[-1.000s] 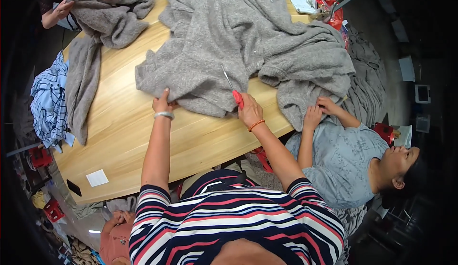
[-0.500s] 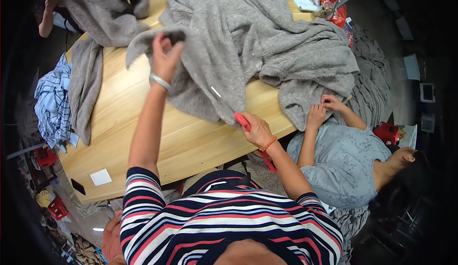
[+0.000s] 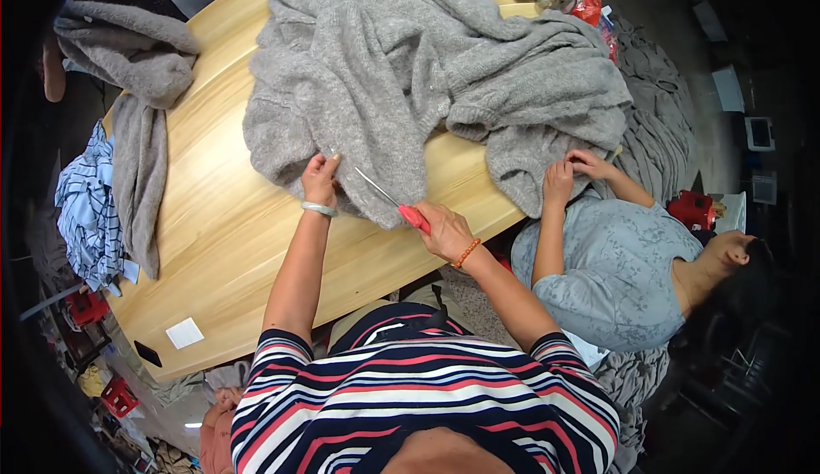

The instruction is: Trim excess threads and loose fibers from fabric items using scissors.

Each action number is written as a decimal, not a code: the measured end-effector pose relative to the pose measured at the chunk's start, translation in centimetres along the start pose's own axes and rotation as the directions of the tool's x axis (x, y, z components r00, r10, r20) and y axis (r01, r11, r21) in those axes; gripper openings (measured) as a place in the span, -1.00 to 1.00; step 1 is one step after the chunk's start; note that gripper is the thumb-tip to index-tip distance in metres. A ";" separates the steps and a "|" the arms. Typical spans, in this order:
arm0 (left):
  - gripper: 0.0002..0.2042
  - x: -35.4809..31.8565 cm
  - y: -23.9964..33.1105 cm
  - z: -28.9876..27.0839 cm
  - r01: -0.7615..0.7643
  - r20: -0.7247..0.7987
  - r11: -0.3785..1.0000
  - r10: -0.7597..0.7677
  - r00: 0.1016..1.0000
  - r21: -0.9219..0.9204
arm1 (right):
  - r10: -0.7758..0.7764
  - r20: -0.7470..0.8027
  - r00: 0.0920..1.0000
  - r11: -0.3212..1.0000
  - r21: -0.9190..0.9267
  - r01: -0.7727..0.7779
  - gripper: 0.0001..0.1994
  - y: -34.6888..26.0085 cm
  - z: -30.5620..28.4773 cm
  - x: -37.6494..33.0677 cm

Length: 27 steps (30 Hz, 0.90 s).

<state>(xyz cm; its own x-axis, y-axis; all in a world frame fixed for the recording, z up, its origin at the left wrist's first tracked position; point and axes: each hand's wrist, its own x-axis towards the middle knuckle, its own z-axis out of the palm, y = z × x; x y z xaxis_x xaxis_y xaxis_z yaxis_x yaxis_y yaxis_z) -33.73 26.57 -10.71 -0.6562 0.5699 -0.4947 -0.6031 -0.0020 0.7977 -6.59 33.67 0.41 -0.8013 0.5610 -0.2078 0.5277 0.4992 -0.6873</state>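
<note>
A fuzzy grey knit garment (image 3: 346, 90) lies in folds over the table in front of me. My left hand (image 3: 320, 182) is closed on its near edge, thumb and fingers pinched together on the knit. In my right hand (image 3: 446, 233) is a red-handled tool (image 3: 414, 217) with a long thin metal blade; its exact kind I cannot make out. The blade points up and left, over the garment's lower part and toward my left hand. At the right, a co-worker's two hands (image 3: 571, 177) are at the edge of the grey knit.
The wooden table (image 3: 213, 226) bears a white paper square (image 3: 184, 333) and a black flat object (image 3: 147, 354). Another grey knit piece (image 3: 141, 166) and blue checked cloth (image 3: 90, 209) hang at its left edge. A co-worker (image 3: 615, 277) sits close on my right; another person's arm shows far left.
My left hand has come down toward me and pinched the near edge; the lifted flap now lies flat. My right hand and the tool moved slightly left. The far-left grey piece shifted left.
</note>
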 end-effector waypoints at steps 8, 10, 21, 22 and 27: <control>-0.93 -0.5 0.9 -0.1 -0.206 0.087 0.975 0.200 0.976 0.077 | 0.078 0.054 0.995 0.990 -0.120 -0.071 -0.73 -4.0 -1.8 0.5; -0.93 -0.5 0.6 -0.2 -0.249 0.052 0.969 0.249 0.967 -0.007 | 0.073 0.086 0.994 0.985 -0.163 -0.059 -0.73 -4.5 -1.8 0.8; -0.96 -0.9 1.3 -1.3 -0.277 0.064 0.957 0.272 0.960 0.090 | 0.071 0.144 0.987 0.982 -0.186 -0.043 -0.73 -5.7 -3.0 1.6; -0.97 -0.6 1.4 -1.8 -0.220 0.079 0.972 0.213 0.974 0.089 | 0.067 0.150 0.986 0.984 -0.175 -0.040 -0.73 -5.8 -3.2 1.6; -0.92 -0.8 -0.5 -1.8 -0.171 -0.012 0.980 0.171 0.985 -0.101 | 0.027 0.194 0.981 0.991 -0.134 -0.001 -0.73 -4.6 -3.1 0.5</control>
<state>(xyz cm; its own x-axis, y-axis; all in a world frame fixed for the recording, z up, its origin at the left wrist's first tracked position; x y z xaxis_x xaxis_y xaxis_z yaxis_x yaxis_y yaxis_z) -33.74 24.70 -11.32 -0.7548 0.5513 -0.3553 -0.5249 -0.1828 0.8313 -8.55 33.66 5.63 -0.8261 0.4356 -0.3575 0.5615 0.5826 -0.5877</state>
